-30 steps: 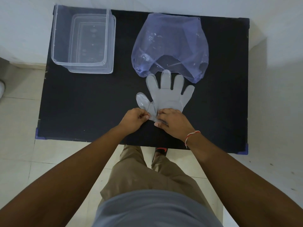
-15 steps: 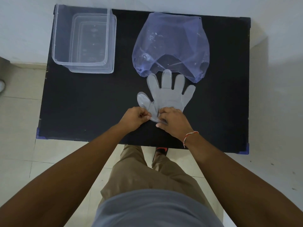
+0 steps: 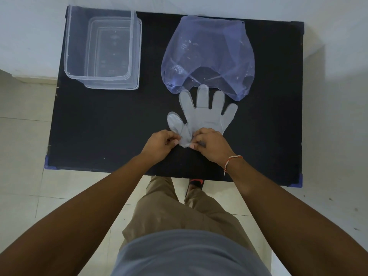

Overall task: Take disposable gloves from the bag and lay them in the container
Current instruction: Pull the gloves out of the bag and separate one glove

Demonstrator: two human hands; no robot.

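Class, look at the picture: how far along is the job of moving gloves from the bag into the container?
Done: one glove is out of the bag, flat on the table. In hand: the left hand and right hand pinch its cuff. Left: the container looks empty, so nothing is laid in yet.

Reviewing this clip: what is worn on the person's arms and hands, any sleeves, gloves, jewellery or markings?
Both forearms are bare, with no sleeves in view. Neither the left hand nor the right hand wears a glove or ring. The right wrist carries a thin red-and-white thread bracelet with a loose end hanging. No watch or markings show.
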